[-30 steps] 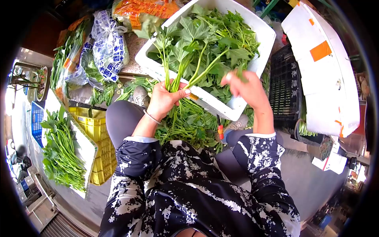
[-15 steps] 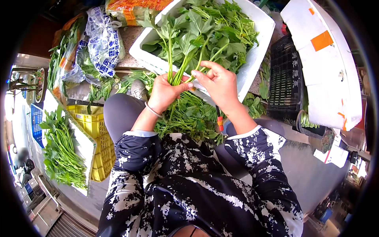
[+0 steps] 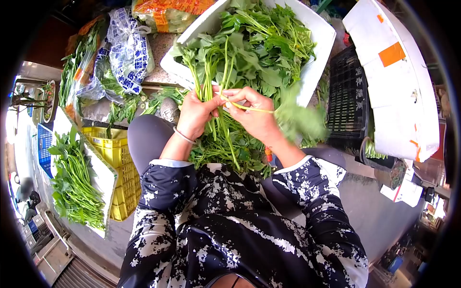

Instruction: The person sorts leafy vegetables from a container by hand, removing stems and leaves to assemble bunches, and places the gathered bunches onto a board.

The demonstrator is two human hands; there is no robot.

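Note:
My left hand (image 3: pixel 194 114) is closed around a small bunch of leafy greens (image 3: pixel 207 72), their stems running down through the fist. Right beside it, my right hand (image 3: pixel 252 113) pinches a single green stem (image 3: pixel 254 109) that lies sideways. The leaf at that stem's end is smeared by motion. Behind both hands stands a white foam box (image 3: pixel 321 36) heaped with leafy greens (image 3: pixel 273 48). More loose greens (image 3: pixel 225 149) lie below my hands, between my knees.
To the left, a bundle of greens (image 3: pixel 77 185) rests on a white foam lid (image 3: pixel 109 180) above a yellow crate (image 3: pixel 126 192). Plastic bags (image 3: pixel 127 53) sit at the upper left. On the right are a black crate (image 3: pixel 346 96) and a white foam box (image 3: pixel 398 86).
My right hand has moved slightly left and down, up against the left. The stem it pinches has swung from pointing up to lying sideways, its leaf now on the right.

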